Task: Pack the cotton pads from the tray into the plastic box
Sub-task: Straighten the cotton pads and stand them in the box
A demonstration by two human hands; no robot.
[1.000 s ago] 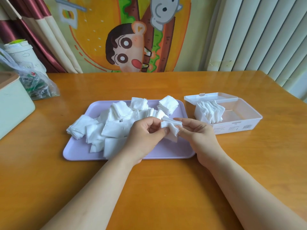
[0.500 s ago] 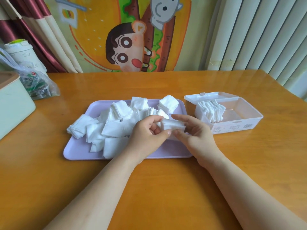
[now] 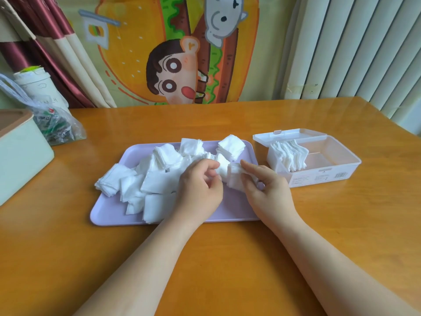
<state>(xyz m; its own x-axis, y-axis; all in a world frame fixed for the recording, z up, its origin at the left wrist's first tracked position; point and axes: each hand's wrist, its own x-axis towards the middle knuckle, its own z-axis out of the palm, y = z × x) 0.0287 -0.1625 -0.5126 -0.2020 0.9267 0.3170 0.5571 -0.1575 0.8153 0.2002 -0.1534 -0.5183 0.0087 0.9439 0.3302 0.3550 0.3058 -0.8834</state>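
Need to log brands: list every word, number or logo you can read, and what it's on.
Nothing is legible.
Label on the box front: print too small to read.
Packets in the bag: red and green print, blurred.
Marks on the cup: too faint to read.
The banner: cartoon pictures only, no words.

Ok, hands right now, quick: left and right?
Left hand: pinching the pad stack at its left end.
Right hand: gripping the same stack.
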